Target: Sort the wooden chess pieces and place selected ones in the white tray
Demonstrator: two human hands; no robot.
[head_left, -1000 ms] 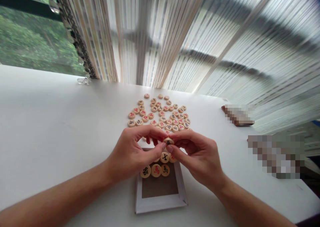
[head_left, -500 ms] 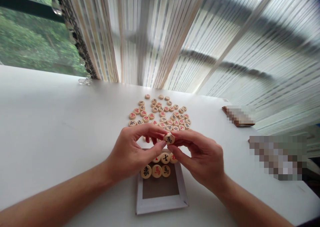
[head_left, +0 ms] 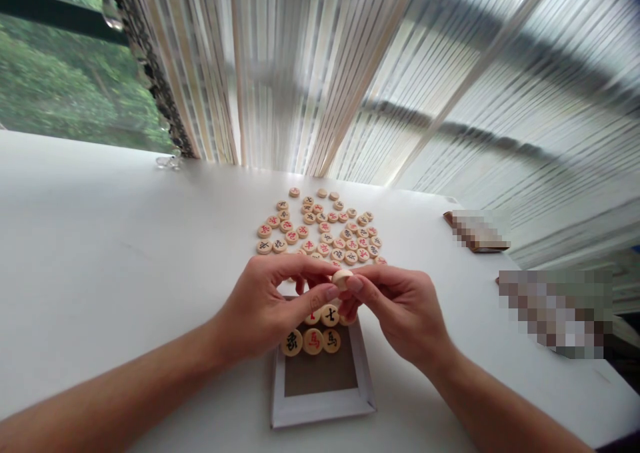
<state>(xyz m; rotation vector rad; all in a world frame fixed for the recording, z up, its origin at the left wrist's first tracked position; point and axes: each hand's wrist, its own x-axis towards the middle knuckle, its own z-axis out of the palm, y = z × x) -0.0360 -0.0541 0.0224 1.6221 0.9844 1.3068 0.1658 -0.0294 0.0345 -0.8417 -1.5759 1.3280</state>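
Between my two hands, above the far end of a shallow white box [head_left: 325,408], is a round wooden xiangqi piece [head_left: 342,280], tilted so its marked face does not show. My left hand [head_left: 280,300] pinches it from the left with thumb and fingertips. From the other side, my right hand [head_left: 400,306] grips it the same way. Inside the box lie several pieces in rows: a black-marked one [head_left: 291,342], a red-marked one [head_left: 313,341] and another black-marked one [head_left: 331,340] in the nearer row. My hands partly cover the farther row.
Beyond my hands, many loose xiangqi pieces [head_left: 325,228] are scattered on the white table [head_left: 125,253]. Two blurred-out objects, one a brown-edged item [head_left: 463,236], lie at the right. A clear glass-like ornament [head_left: 169,162] sits by the string curtain [head_left: 280,73] at the back.
The held piece has been turned: its face with a black character showed before, and now a plain side shows. My right thumb has moved up onto it.
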